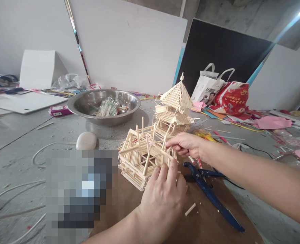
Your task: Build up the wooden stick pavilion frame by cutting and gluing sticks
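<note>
A hexagonal stick frame made of thin wooden sticks sits on a brown board. My left hand rests against its near right side, fingers curled onto the sticks. My right hand pinches a slanted stick at the frame's upper right edge. Behind it stands a finished stick pagoda with a tiered roof. Blue-handled cutters lie on the board right of my left hand. A short cut stick lies beside them.
A steel bowl holding packets stands at the back. A white oval stone lies left of the frame. Bags, paper scraps and loose sticks clutter the far right. White boards lean behind. White cords trail at the left. A blurred patch covers the lower left.
</note>
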Demonstrator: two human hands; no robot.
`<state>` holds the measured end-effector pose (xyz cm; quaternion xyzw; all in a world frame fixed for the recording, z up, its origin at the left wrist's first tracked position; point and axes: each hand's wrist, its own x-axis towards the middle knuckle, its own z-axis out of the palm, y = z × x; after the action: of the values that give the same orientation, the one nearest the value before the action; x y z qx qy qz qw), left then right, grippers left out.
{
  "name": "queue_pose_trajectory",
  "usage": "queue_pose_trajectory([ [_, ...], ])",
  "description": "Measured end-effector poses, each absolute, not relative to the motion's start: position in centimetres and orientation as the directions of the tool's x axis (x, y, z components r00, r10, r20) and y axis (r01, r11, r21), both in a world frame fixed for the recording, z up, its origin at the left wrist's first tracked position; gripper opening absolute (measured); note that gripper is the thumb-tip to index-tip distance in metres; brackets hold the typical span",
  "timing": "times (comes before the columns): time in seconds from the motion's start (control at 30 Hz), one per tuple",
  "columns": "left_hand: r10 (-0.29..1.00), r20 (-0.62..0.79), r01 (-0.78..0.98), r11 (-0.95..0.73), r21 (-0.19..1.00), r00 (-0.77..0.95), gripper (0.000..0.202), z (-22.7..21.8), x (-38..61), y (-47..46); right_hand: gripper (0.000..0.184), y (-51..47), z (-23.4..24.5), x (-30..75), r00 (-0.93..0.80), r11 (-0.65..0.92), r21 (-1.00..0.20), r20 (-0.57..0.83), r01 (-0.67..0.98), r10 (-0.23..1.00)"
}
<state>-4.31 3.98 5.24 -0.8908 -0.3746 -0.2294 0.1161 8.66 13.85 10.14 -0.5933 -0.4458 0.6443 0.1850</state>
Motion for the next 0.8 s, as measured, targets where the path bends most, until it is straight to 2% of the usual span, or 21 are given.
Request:
queue_pose_trajectory([
  [0.23, 0.608, 0.499, 0.720, -0.692, -0.050, 0.618, 0.011, 5.10, -4.30, 3.91, 0.010, 13.98, 9.99, 8.66, -0.235, -0.514, -0.800, -0.588, 0.310, 0.774],
  [0.57, 0.616, 0.478, 0.720, -0.692, -0.052, 0.626, 0.011, 5.31, -4.24, 3.88, 0.013, 13.77, 10.13, 8.40, -0.204, -0.495, -0.802, -0.574, 0.335, 0.793],
  [0.8, 0.606, 0.491, 0.715, -0.697, -0.053, 0.626, 0.010, 5.32, -4.29, 3.94, 0.017, 13.56, 10.33, 8.24, -0.202, -0.513, -0.812, -0.572, 0.279, 0.795],
])
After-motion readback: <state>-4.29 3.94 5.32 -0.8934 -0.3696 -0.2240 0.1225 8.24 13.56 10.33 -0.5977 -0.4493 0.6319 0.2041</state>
